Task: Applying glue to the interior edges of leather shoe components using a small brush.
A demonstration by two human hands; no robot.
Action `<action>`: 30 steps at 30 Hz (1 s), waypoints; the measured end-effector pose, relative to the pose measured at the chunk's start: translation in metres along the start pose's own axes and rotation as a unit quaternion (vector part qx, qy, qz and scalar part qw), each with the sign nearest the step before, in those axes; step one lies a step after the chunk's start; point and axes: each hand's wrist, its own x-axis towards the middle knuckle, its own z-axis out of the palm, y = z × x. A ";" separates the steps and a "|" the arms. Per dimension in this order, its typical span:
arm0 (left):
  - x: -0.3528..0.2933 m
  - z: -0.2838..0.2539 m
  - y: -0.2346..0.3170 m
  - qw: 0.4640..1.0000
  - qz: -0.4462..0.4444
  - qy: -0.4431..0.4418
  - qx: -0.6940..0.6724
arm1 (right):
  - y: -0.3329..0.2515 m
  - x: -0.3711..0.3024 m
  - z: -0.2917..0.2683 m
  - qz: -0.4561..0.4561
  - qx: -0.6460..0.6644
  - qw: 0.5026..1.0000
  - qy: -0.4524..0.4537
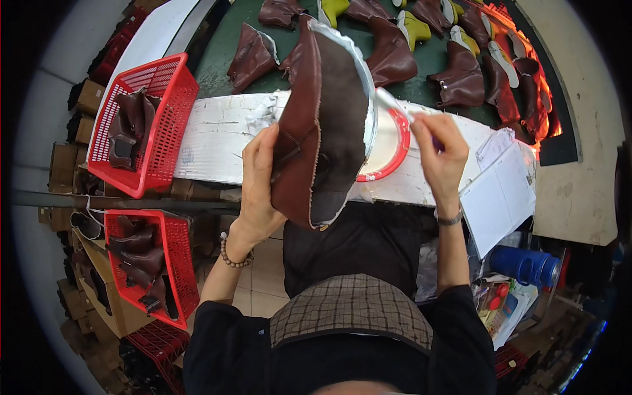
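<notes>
My left hand grips a brown leather boot upper by its left side, holding it up over the bench. Its dark grey lining faces right, and a wet white strip runs along its upper and right edge. In my closed right hand is a brush, its white-coated end close to that strip; whether they touch I cannot tell. Behind the upper, partly hidden, stands a red-rimmed tub of creamy white glue.
Several brown boot uppers, some with yellow-green pieces, lie on a green surface beyond the white bench board. Red baskets of uppers stand at left. At right are papers, a blue bottle and a glowing orange heater.
</notes>
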 end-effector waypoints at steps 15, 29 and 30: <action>0.050 0.025 -0.018 0.971 0.106 0.190 0.097 | -0.037 -0.028 -0.010 -0.075 0.042 0.991 -0.099; 0.033 -0.016 -0.027 0.993 -0.084 0.075 -0.046 | -0.007 -0.004 -0.014 0.048 -0.144 0.979 -0.135; 0.015 -0.030 -0.045 0.975 -0.180 0.054 -0.116 | 0.005 -0.001 -0.014 0.046 -0.146 0.979 -0.132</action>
